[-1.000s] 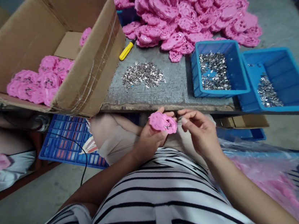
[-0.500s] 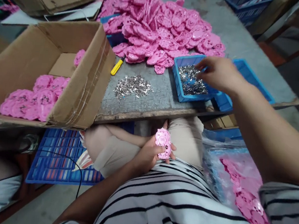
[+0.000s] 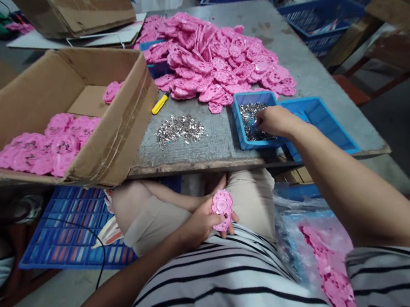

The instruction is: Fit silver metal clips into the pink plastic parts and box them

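Observation:
My left hand (image 3: 200, 222) rests in my lap and holds one pink plastic part (image 3: 222, 208) upright by its edge. My right hand (image 3: 274, 120) reaches out over the near blue tray (image 3: 239, 120) and its closed fingers dip into the small silver metal pieces (image 3: 250, 116) lying in it. Whether it has pinched a piece is hidden by the fingers. A second blue tray (image 3: 323, 120) stands just right of the first, partly behind my forearm.
A big heap of pink parts (image 3: 216, 62) covers the table's middle. A loose pile of metal pieces (image 3: 180, 129) and a yellow-handled tool (image 3: 160, 103) lie near an open cardboard box (image 3: 127, 114) holding pink parts. A blue crate (image 3: 67, 236) sits on the floor.
My right hand left the pink part in my lap and reached forward into the near blue tray. My left hand turned the part upright. The view tilted up.

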A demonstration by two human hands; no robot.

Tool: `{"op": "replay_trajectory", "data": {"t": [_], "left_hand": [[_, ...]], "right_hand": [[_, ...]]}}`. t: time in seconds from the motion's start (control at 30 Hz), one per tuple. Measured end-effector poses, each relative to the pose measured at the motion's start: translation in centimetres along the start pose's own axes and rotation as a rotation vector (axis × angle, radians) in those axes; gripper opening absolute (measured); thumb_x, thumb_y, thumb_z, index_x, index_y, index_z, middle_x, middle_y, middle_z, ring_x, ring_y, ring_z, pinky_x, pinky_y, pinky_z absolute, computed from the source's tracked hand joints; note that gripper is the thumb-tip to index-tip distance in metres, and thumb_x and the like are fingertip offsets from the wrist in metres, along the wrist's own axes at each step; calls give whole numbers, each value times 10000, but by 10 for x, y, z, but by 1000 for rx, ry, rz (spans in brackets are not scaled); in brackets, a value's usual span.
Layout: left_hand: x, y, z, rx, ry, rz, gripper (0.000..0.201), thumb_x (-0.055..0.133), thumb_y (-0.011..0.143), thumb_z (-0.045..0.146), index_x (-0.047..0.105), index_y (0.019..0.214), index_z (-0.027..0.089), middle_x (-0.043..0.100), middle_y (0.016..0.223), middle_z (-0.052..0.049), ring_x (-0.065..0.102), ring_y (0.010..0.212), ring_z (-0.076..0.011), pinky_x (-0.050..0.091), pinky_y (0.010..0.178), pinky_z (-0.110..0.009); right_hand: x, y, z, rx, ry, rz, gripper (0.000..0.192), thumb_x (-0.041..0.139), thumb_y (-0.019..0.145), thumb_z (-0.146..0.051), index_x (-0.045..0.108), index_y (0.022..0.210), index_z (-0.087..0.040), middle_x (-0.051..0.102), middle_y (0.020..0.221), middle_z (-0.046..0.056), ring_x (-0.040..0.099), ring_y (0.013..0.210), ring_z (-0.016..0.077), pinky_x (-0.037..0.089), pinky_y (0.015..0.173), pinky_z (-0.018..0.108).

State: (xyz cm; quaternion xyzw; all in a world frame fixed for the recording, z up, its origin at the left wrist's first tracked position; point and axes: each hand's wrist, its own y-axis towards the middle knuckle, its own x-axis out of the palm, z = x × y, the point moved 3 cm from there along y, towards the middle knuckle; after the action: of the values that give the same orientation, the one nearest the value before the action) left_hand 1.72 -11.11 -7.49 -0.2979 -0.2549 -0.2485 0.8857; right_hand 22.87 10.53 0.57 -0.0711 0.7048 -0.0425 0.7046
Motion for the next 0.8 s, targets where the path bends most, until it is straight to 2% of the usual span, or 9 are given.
{"op": "replay_trajectory", "data": {"t": [0.13,0.27,0.4,0.6,0.7,0.8], "left_hand": [[1,0,1,-20,17,9,567,606,681,159,459,1229,157,673,837,-60,613,577,-130,423,445,-198],[0,-2,2,-9,7,25,600,597,680,151,446,1261,160,672,828,-56,605,580,-125,415,449,-193],[-4,-3,1,-14,-7,49,472,620,688,174,498,1144,160,661,837,-51,609,588,-126,422,455,-199],[-7,-2,-3,1,-17,48,363,657,693,194,505,1021,171,651,847,-42,606,595,-120,431,465,-202],[-6,-3,-4,-14,2,59,358,656,684,196,506,1008,169,652,844,-41,607,595,-121,429,468,-206],[-5,-3,3,-2,-11,96,366,654,667,198,510,1002,164,653,819,-36,603,583,-125,423,468,-217]], "right_hand": [[-2,-2,4,37,35,-6,73,617,676,-101,649,676,-166,668,756,113,640,824,279,443,692,338],[0,1,6,11,78,23,60,622,673,-117,638,682,-174,663,735,98,636,801,268,435,678,323],[0,4,6,5,79,70,107,635,666,-120,669,748,-181,659,729,75,615,771,235,407,639,301],[1,-1,0,31,102,21,114,627,688,-114,690,749,-187,643,706,60,595,746,220,392,636,305],[-4,-3,1,0,133,6,112,618,681,-85,679,719,-171,659,785,84,599,785,233,405,676,318],[-16,-14,0,-6,183,105,122,584,703,-78,670,744,-155,672,892,115,599,838,249,412,713,336]]}}
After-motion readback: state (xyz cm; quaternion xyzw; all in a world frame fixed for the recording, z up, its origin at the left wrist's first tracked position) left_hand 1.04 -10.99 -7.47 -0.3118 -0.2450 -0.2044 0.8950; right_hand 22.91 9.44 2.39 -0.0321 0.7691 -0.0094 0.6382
